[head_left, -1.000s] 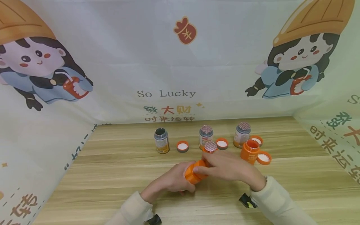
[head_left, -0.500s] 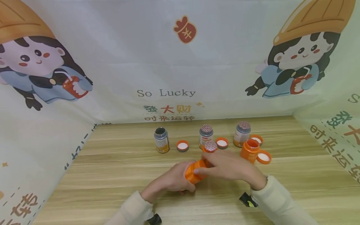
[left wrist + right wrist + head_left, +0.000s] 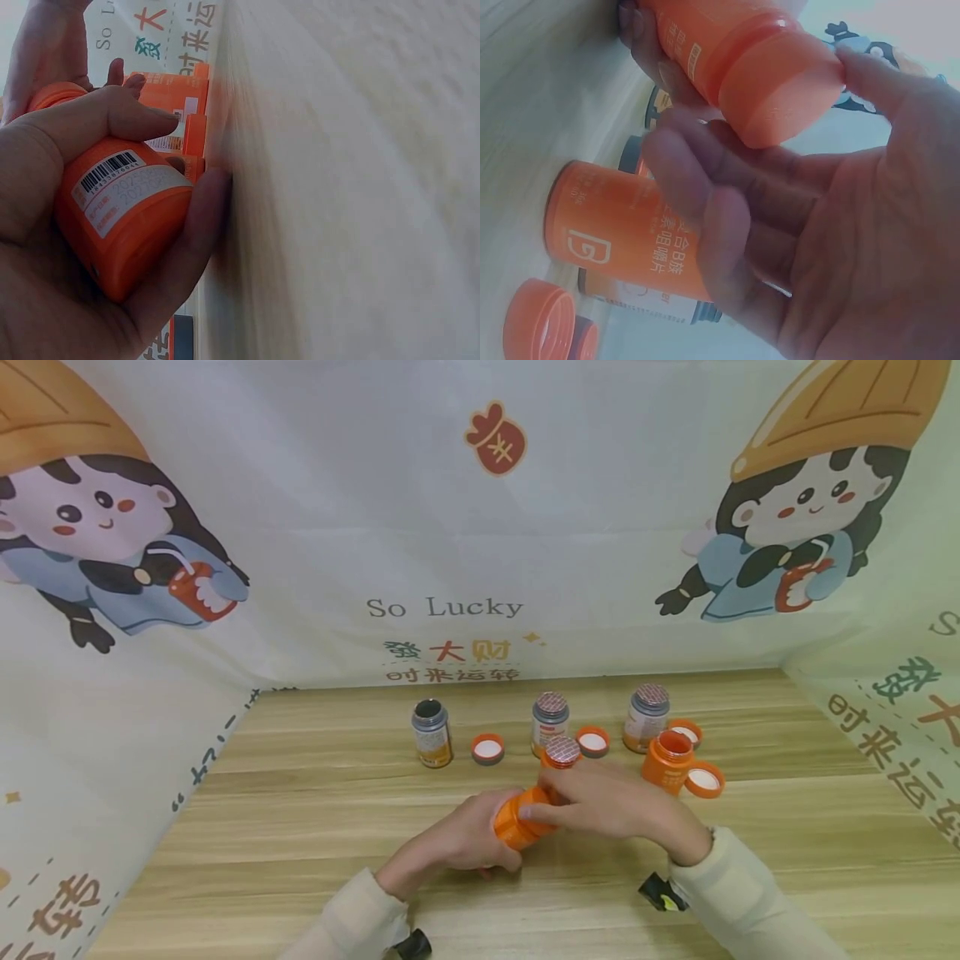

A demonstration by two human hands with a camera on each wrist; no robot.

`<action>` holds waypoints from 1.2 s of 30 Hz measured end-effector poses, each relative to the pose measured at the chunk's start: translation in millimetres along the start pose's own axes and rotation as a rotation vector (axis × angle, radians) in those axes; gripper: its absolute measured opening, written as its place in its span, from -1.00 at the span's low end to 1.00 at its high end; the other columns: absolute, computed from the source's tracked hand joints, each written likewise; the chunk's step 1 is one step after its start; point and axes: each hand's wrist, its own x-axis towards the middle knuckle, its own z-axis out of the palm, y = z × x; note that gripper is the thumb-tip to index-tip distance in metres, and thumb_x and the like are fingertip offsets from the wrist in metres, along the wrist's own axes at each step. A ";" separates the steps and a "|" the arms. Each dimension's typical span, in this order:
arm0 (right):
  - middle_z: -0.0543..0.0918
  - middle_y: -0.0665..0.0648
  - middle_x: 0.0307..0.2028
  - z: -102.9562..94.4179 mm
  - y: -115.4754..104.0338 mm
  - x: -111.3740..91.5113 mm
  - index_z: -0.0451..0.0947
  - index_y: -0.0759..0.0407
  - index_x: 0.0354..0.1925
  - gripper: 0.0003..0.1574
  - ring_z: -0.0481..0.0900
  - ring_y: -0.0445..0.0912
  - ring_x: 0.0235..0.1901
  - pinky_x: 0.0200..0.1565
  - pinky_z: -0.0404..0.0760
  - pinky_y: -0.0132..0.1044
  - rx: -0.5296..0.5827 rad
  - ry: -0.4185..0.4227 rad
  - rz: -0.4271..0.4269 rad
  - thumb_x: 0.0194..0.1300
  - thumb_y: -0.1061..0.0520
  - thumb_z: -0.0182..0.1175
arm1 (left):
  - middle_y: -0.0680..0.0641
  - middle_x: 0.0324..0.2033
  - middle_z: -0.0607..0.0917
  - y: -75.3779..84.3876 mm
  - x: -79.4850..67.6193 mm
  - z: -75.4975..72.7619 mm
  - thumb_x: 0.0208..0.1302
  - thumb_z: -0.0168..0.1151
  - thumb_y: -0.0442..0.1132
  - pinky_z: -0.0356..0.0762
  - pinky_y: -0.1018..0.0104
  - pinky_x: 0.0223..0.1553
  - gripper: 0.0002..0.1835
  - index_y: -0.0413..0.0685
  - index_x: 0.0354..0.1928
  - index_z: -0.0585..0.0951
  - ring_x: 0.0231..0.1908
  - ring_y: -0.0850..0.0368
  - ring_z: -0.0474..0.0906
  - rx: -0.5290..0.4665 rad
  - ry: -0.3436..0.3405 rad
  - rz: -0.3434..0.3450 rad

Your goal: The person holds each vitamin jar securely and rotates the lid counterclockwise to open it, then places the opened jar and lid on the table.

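Observation:
My left hand (image 3: 471, 837) grips an orange pill bottle (image 3: 120, 217), tilted, its base toward my palm and its barcode label showing in the left wrist view. My right hand (image 3: 611, 797) holds the orange bottle cap (image 3: 780, 90) at the other end, with the thumb on one edge and curled fingers against the opposite side. Right behind this hand stands an orange bottle with a foil-sealed mouth (image 3: 562, 752), its body mostly hidden in the head view.
On the wooden table (image 3: 300, 827) stand an open grey bottle (image 3: 431, 735), two foil-sealed grey bottles (image 3: 551, 727) and an open orange bottle (image 3: 667, 767). Upturned caps lie beside them, including a grey-rimmed cap (image 3: 487, 749) and an orange cap (image 3: 705, 780). A printed cloth (image 3: 600, 568) walls the back and sides.
Almost nothing differs. Both hands stay on the tilted orange bottle and its cap, and the standing bottles keep their places.

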 end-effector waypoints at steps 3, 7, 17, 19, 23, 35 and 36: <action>0.39 -0.15 -0.53 -0.4 -0.9 -0.7 0.47 -0.18 -0.19 -0.58 0.37 -0.24 -0.54 -0.51 0.27 -0.35 -0.014 -0.009 -0.021 0.39 -0.43 0.15 | 0.03 -0.40 0.56 0.4 -0.6 0.4 -0.15 0.43 -0.46 0.64 0.24 -0.66 -0.42 0.17 -0.01 0.59 -0.54 0.15 0.53 0.011 0.008 0.011; 0.39 -0.14 -0.53 0.3 -2.3 -0.7 0.47 -0.21 -0.18 -0.55 0.39 -0.22 -0.54 -0.51 0.28 -0.33 -0.016 -0.003 0.008 0.38 -0.48 0.11 | 0.03 -0.39 0.56 1.2 -1.0 0.3 -0.14 0.43 -0.47 0.64 0.24 -0.66 -0.42 0.18 -0.02 0.59 -0.53 0.14 0.53 0.008 0.012 0.004; 0.43 -0.15 -0.49 0.6 0.1 -0.4 0.45 -0.20 -0.08 -0.56 0.42 -0.24 -0.51 -0.48 0.33 -0.36 -0.002 -0.030 -0.027 0.35 -0.43 0.21 | 0.03 -0.40 0.55 0.2 -0.6 1.1 -0.14 0.41 -0.49 0.66 0.22 -0.65 -0.47 0.13 -0.08 0.58 -0.50 0.16 0.55 0.018 0.010 0.018; 0.42 -0.14 -0.50 0.4 -0.3 -0.7 0.45 -0.21 -0.09 -0.54 0.42 -0.23 -0.51 -0.49 0.32 -0.34 0.004 -0.031 -0.012 0.35 -0.46 0.18 | 0.03 -0.39 0.56 0.1 -0.6 1.0 -0.14 0.42 -0.48 0.66 0.22 -0.65 -0.45 0.14 -0.06 0.58 -0.51 0.15 0.55 0.017 0.015 0.011; 0.36 -0.13 -0.54 1.1 -1.6 0.2 0.44 -0.18 -0.23 -0.48 0.39 -0.20 -0.55 -0.51 0.24 -0.31 -0.005 -0.028 0.032 0.37 -0.54 0.08 | 0.02 -0.38 0.58 0.3 -0.4 0.5 -0.15 0.44 -0.46 0.64 0.24 -0.65 -0.43 0.17 -0.04 0.58 -0.52 0.13 0.55 0.018 0.015 0.000; 0.57 -0.15 -0.29 -2.4 -1.5 -1.7 0.48 -0.09 0.09 -0.47 0.53 -0.18 -0.31 -0.29 0.52 -0.38 -0.010 0.020 -0.161 0.20 -0.03 0.46 | 0.03 -0.38 0.57 -0.8 -1.4 -3.0 -0.15 0.43 -0.51 0.67 0.22 -0.64 -0.44 0.09 -0.05 0.58 -0.50 0.16 0.56 0.006 -0.008 0.030; 0.58 -0.14 -0.26 -2.7 -1.8 -2.2 0.47 -0.09 0.10 -0.45 0.54 -0.17 -0.27 -0.26 0.54 -0.37 -0.010 0.025 -0.170 0.18 0.00 0.46 | 0.03 -0.37 0.58 -0.9 -1.9 -4.3 -0.14 0.44 -0.50 0.67 0.22 -0.63 -0.44 0.09 -0.04 0.58 -0.50 0.16 0.57 0.006 -0.018 0.034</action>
